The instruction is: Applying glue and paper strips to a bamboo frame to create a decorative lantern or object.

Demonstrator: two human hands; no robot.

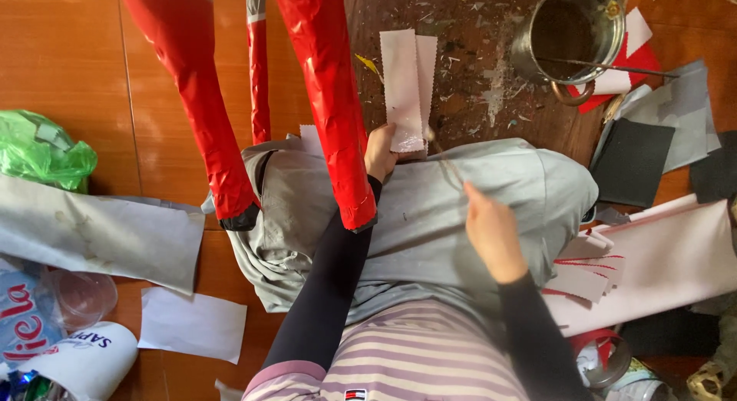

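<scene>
Grey cloth (430, 217) drapes the person's lap as a work surface, beneath red-taped legs (326, 102) of a frame. Left hand (380, 151) pins a pink pinked-edge strip (403, 90) flat; right hand (491, 228) pinches a thin brush (445, 159) over it.

Strips (405, 86): I see them on the floor (69, 56) ahead of my knees, side by side, near ends under my left hand (381, 150).
Brush (445, 161): in my right hand (494, 231), over my lap, just right of the strips' near ends.
Legs (330, 102): wrapped figure legs standing left of the strips, feet resting on my lap cloth (430, 217).
Pot (572, 33): far right, beyond my right knee, a stick lying across its rim.
Sheets (660, 125): stacked right of the pot.
Roll (660, 255): on the floor right of my lap.
Bag (42, 151): far left.
Paper (192, 323): near left, beside my hip.
</scene>
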